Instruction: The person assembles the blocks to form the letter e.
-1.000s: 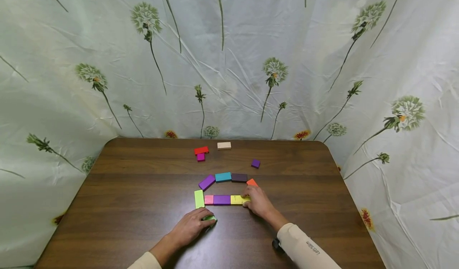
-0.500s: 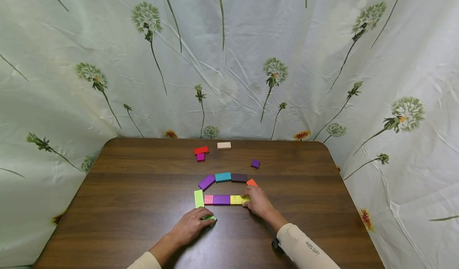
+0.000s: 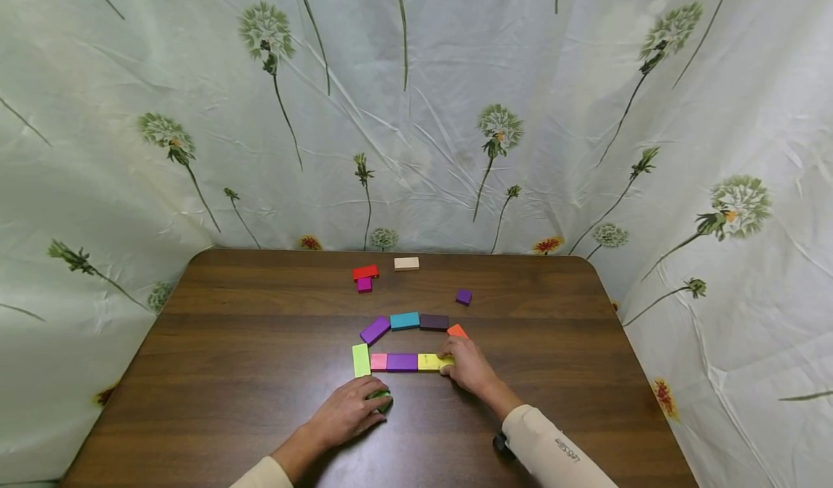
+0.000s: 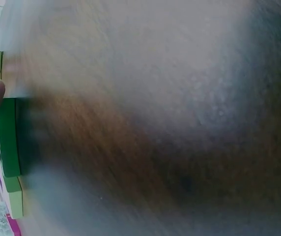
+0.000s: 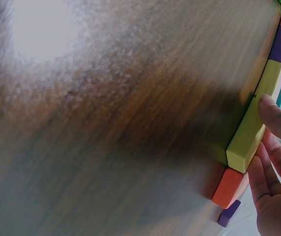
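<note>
My left hand lies palm down over a green block, gripping it with the thumb at its right end and the fingers over its far side. Only a bit of green shows between the fingers in the head view. A lime block stands just beyond that hand. My right hand pinches a yellow block, thumb on its top in the right wrist view. In line to its left lie a purple block and a pink block. An orange block shows beyond the right fingertips.
A violet block, a blue block and a dark block form an arc behind the row. Further back are red, magenta, beige and small purple blocks. A flowered curtain borders the wooden table.
The left thumb has shifted toward me and parted from the index finger, and the green block has shifted slightly under the hand. The right hand has stayed on the yellow block.
</note>
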A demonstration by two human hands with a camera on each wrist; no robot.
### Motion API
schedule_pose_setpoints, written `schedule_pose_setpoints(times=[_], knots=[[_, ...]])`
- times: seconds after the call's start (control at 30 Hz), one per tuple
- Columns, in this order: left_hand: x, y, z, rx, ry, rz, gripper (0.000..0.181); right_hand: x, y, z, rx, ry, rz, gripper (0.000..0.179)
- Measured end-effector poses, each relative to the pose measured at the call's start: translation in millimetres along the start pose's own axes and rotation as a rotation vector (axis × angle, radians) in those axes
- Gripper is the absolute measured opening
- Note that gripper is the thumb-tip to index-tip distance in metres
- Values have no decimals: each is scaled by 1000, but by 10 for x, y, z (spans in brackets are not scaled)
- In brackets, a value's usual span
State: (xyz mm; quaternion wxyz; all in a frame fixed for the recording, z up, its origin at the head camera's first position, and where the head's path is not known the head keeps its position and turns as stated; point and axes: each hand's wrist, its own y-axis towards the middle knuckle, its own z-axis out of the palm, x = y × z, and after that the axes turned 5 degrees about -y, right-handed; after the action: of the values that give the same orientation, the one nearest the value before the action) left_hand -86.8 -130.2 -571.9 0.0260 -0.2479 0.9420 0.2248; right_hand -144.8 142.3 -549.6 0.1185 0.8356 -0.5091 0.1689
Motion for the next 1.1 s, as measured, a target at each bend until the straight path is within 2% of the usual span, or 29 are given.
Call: schedule_pose_setpoints(times=[0.33, 0.77, 1.1], knots=[[10, -15, 2, -24, -9, 20, 26, 7, -1, -8, 10, 2, 9, 18], [-11, -24, -13, 4, -28, -29, 23, 2, 11, -2, 17, 3, 18, 18], [-17, -29, -16, -5, -38, -29, 23, 5, 2, -13, 18, 17, 23, 18]])
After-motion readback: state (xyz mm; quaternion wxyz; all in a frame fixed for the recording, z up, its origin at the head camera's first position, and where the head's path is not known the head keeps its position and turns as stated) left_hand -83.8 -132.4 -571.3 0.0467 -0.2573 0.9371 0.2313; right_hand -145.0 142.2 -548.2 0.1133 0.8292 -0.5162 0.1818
